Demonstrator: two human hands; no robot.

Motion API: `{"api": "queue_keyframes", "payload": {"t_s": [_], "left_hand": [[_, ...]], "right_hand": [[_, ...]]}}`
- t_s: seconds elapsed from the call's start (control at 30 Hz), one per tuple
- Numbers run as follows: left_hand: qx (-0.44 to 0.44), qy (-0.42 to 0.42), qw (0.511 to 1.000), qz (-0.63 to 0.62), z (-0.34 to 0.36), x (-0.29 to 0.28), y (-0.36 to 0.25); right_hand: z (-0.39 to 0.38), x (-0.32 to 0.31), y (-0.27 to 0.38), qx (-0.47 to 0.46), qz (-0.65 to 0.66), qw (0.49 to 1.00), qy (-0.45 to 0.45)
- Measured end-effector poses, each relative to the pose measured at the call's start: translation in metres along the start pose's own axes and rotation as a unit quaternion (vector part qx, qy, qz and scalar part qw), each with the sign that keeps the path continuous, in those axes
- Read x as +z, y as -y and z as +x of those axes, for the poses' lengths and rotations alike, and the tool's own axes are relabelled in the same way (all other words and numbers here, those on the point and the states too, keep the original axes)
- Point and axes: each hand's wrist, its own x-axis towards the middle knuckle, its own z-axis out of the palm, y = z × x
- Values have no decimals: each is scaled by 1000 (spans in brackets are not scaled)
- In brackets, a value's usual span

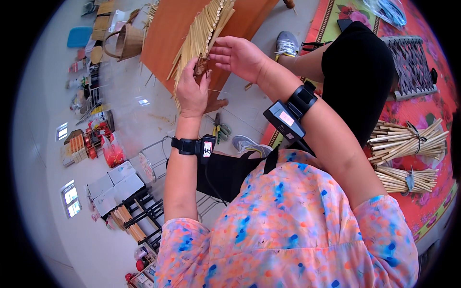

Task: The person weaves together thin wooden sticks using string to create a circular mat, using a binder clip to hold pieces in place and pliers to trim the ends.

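Reed-stalk strip (192,48), pale yellow, made of many thin stalks side by side, lying slantwise over the corner of the orange-brown wooden table (165,29), with stalk ends in a close row along the right edge. At the lower end of the strip, left hand (192,93), with fingers bent and thumb a little apart from the forefinger, around a small brown piece (200,66). Cannot tell whether firmly pinched or only touched. Just to the right, right hand (242,57), well open, with stretched fingers and an empty palm; fingertips very near to the stalk ends, but cannot tell touching from apart. On both forearms, black straps (185,145). Below the hands, on the pale floor, pliers (218,128) with partly yellow handles, near a grey sneaker (249,145). Left of the table, wicker basket (129,43). Far to the right, on a red flowered mat (444,103), two tied stalk bundles (403,143) and a woven-strap stool (408,67).
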Motion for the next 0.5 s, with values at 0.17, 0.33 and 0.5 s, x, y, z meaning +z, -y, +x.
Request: {"api": "queue_keyframes", "payload": {"t_s": [0.17, 0.33, 0.5], "left_hand": [[-31, -9, 996, -77, 18, -19, 12], [-64, -15, 985, -158, 29, -29, 31], [-70, -21, 978, -196, 37, -35, 33]], "right_hand": [[10, 21, 7, -7, -18, 999, 39], [17, 36, 8, -27, -21, 998, 61], [24, 44, 9, -30, -10, 998, 53]]}}
